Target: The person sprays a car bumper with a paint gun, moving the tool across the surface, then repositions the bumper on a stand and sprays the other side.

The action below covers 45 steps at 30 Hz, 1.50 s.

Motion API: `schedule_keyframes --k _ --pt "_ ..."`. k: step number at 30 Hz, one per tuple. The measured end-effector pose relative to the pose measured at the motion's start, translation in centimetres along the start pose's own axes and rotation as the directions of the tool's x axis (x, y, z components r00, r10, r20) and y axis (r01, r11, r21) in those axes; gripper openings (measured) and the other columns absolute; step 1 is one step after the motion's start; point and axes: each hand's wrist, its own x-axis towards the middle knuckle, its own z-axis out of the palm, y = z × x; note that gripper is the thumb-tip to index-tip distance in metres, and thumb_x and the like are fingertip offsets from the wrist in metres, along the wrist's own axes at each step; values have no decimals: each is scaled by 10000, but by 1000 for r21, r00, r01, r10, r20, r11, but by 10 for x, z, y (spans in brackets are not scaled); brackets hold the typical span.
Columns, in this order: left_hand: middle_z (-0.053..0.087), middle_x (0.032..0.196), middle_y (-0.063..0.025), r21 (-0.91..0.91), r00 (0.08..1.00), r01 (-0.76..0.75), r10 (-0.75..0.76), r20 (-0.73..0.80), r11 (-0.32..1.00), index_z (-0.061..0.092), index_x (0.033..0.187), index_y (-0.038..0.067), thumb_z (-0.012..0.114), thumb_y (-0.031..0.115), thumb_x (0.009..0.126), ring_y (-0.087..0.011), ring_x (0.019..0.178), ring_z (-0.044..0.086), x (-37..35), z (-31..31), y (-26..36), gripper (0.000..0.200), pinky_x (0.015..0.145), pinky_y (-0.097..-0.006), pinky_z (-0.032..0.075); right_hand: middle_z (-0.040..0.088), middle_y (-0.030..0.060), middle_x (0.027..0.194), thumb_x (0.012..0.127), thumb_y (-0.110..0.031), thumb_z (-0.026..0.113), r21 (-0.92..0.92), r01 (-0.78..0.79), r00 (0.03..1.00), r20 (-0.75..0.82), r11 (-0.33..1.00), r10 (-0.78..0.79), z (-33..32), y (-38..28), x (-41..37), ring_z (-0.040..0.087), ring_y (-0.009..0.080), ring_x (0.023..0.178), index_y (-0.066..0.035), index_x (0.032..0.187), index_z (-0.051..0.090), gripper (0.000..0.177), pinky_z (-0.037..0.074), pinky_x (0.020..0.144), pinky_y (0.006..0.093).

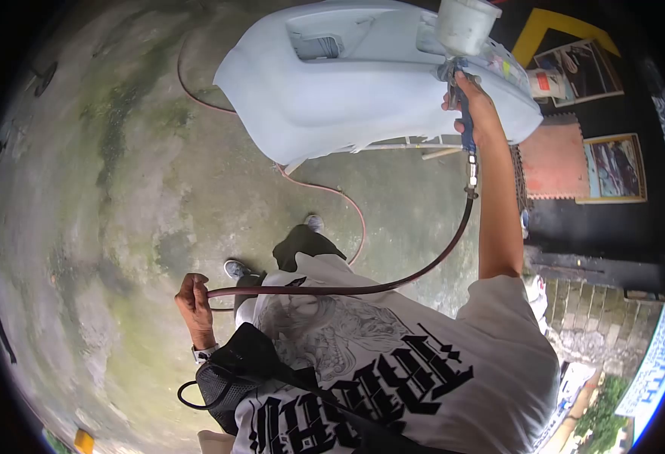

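Observation:
My right hand (475,110) is wrapped around the handle of a spray gun (465,83), in front of the right part of a pale grey-blue car bumper (370,94). A whitish paint cup (465,26) sits on top of the gun and overlaps the bumper in this view. From the gun's metal fitting, a dark red air hose (378,287) curves down and across my body. My left hand (194,301) is closed around this hose, out to the left at waist height.
Under the bumper, a light-coloured stand (415,144) partly shows. More red hose (340,193) loops across the stained concrete floor (151,151) near my feet. Framed pictures (615,168), a pink foam mat (555,157) and a white container (546,84) are at the right. A black bag (245,363) hangs on me.

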Motion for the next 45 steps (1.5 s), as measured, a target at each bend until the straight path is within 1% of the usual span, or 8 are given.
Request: schedule_keyframes --k 7,9,21,28,33,35,38,45 --pt "409 570 -6 1 1000 -5 5 -4 1000 595 830 7 511 327 1008 -81 550 374 8 -36 21 376 478 -283 293 601 39 803 931 -504 595 2 -76 997 3 997 76 21 -24 -8 608 138 727 -121 1089 563 415 354 444 289" --pt "410 575 -3 -32 996 81 -82 -22 996 598 832 7 515 325 1007 -74 548 359 4 -39 30 372 478 -282 281 596 36 785 931 -505 594 6 -92 996 -3 996 92 27 -28 -12 602 136 715 -122 1069 560 408 353 443 287" --pt "403 572 -5 -10 990 125 -126 -61 992 605 837 9 501 343 1000 -84 534 374 -45 -79 74 386 470 -287 279 583 19 771 939 -500 585 -11 -66 991 113 998 67 49 -54 -34 575 108 679 -137 1061 555 384 356 434 267" --pt "421 575 -21 61 996 73 -70 -52 995 608 838 10 486 414 985 -106 528 392 -17 -98 18 447 468 -306 295 590 -23 782 927 -554 576 -51 -20 954 298 998 35 152 -10 -38 532 68 694 -144 1066 589 433 388 464 252" --pt "416 566 -13 68 1000 -7 7 4 998 611 847 16 498 352 992 -98 520 390 -1 -98 13 383 464 -296 290 597 -24 753 944 -529 568 17 -9 926 377 1000 2 157 16 -62 520 64 636 -121 1052 601 423 390 443 251" --pt "420 567 -11 83 996 38 -45 83 996 610 843 19 504 311 993 -91 515 393 7 -94 8 345 460 -292 293 591 -29 725 943 -523 575 -99 41 968 252 994 -15 140 25 -69 492 70 550 -118 1057 600 422 388 431 248" --pt "449 585 -27 68 986 4 -15 165 998 607 836 12 501 314 997 -97 528 418 25 -80 20 359 473 -295 324 588 -34 721 954 -502 574 -58 -42 998 36 997 44 100 38 -73 470 65 514 -153 1054 611 365 366 414 237" --pt "504 643 -91 130 947 -153 108 302 980 612 839 14 495 305 988 -157 544 457 85 -46 39 347 497 -315 369 601 -6 780 967 -442 578 163 159 951 -291 974 -106 3 56 -75 474 62 522 -132 1109 588 341 356 403 225"
